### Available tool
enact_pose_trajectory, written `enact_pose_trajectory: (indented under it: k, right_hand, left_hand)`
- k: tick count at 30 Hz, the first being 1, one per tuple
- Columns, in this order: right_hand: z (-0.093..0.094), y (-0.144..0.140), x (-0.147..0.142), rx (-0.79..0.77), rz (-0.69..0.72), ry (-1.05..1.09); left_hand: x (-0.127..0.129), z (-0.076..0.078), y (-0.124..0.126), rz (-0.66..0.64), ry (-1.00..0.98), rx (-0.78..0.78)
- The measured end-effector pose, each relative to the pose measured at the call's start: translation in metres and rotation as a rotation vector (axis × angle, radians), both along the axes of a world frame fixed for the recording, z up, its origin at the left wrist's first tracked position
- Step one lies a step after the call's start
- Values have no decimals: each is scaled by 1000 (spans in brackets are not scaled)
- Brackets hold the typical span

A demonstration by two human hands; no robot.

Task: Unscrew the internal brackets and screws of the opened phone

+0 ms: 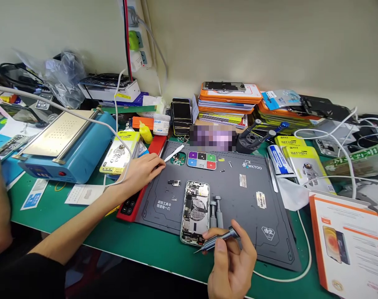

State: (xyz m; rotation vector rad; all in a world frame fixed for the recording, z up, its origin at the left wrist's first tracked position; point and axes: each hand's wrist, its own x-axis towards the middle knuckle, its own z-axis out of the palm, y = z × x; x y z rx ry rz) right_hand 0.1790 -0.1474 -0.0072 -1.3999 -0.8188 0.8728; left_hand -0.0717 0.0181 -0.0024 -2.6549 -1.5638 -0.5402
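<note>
Matt grey rubbery-looking mat [239, 199], metal screwdriver [218, 238], glossy, perhaps plastic, battery packs [304, 166]

One opened silver phone body [195, 211] lies on one dark grey rubber work mat [270, 207]. Two grey metal screwdriver handles [216, 209] stand beside it, and one more slim grey screwdriver [218, 238] is in hand. One blue heating plate machine [64, 149] is here, with two yellow battery packs [301, 164], one yellow squeeze bottle [145, 132] and two bare hands [232, 265].

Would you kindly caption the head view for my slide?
Right hand holds a screwdriver beside an opened phone on a grey mat; left hand reaches toward tweezers.
</note>
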Motion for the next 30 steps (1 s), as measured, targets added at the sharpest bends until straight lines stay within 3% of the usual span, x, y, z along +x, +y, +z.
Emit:
enact_pose_trajectory:
  k: [14,21,30]
  right_hand:
    - [-5,0,3,-3,10,-14]
    - [-12,2,8,81,24,-38]
    - [0,2,-1,34,-11,-24]
  left_hand:
    - [-4,-14,5,-63,57,36]
    - [-5,-16,5,-65,14,45]
    - [-3,-13,4,-37,-75,8]
